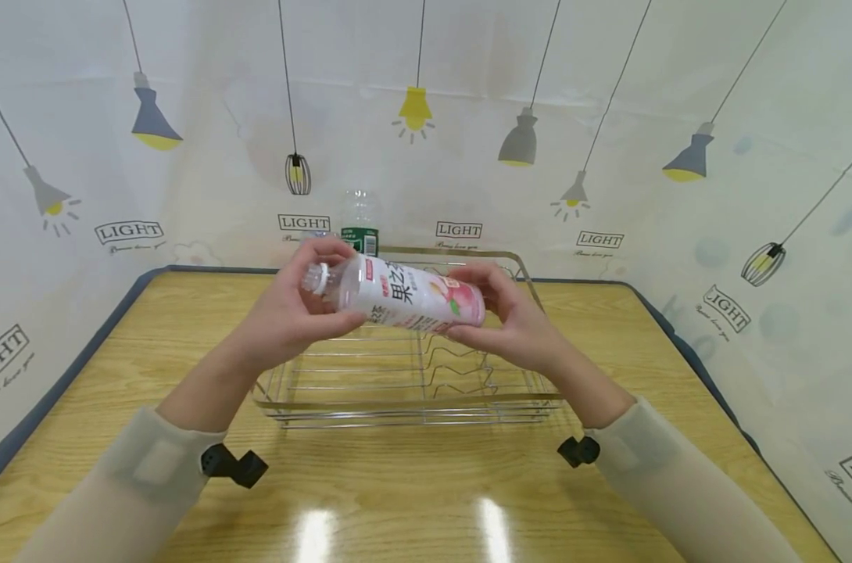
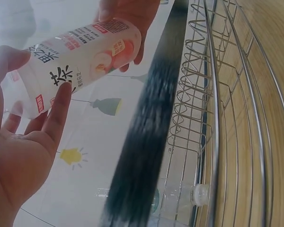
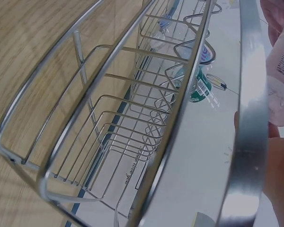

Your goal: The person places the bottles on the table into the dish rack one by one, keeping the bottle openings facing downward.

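Observation:
A plastic drink bottle (image 1: 412,295) with a white and pink peach label lies tilted in the air over the wire dish rack (image 1: 356,405). Its capped neck points left and its base right, slightly lower. Near the neck my left hand (image 1: 278,313) holds it, thumb at the front and fingers behind. At the base end, the thumb and fingers of my right hand (image 1: 513,320) grip it. The left wrist view shows the label of the bottle (image 2: 85,61) close up; the right wrist view catches only its base end, at the right edge.
Behind the held bottle, at the rack's back left, stands a clear bottle with a green label (image 1: 359,234). Another bottle, with a blue cap (image 3: 164,21), shows through the rack wires in the right wrist view. A patterned cloth wall (image 1: 468,180) encloses the wooden table (image 1: 398,485).

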Demonstrator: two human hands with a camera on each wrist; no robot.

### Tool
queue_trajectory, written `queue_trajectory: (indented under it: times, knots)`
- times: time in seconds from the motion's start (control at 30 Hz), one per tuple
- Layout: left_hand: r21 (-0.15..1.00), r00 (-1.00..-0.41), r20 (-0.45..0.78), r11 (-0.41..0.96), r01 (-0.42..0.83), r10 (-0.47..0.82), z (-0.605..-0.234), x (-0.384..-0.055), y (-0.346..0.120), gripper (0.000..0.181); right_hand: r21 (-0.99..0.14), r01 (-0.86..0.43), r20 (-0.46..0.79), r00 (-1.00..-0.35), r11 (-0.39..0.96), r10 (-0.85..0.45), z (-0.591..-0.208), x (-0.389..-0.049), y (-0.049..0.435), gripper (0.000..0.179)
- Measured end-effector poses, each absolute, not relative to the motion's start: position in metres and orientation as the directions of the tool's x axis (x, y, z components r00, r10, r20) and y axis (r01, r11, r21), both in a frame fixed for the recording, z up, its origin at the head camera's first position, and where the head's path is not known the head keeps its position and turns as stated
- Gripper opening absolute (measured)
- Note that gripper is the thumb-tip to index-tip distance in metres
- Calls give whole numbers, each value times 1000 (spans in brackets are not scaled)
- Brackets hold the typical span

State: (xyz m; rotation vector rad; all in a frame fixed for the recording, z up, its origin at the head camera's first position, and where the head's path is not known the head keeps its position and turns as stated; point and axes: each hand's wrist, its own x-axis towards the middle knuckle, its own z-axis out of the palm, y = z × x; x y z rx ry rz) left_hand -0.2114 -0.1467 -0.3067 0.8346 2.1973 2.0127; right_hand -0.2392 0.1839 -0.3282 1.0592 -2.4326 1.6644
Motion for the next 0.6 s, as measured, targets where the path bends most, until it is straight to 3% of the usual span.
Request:
queue_trajectory:
  times: [0.43,0.6]
  knots:
    - [921,-850,315,81,381,422,-314,-211,-154,66,-820,-554,420,-754,145,-506,-330,-239,188,66]
    - [869,-848,343,205,449,405,-313,-213,-159,65,-792,-586,455,-752,168,-478,-326,-238,191,66]
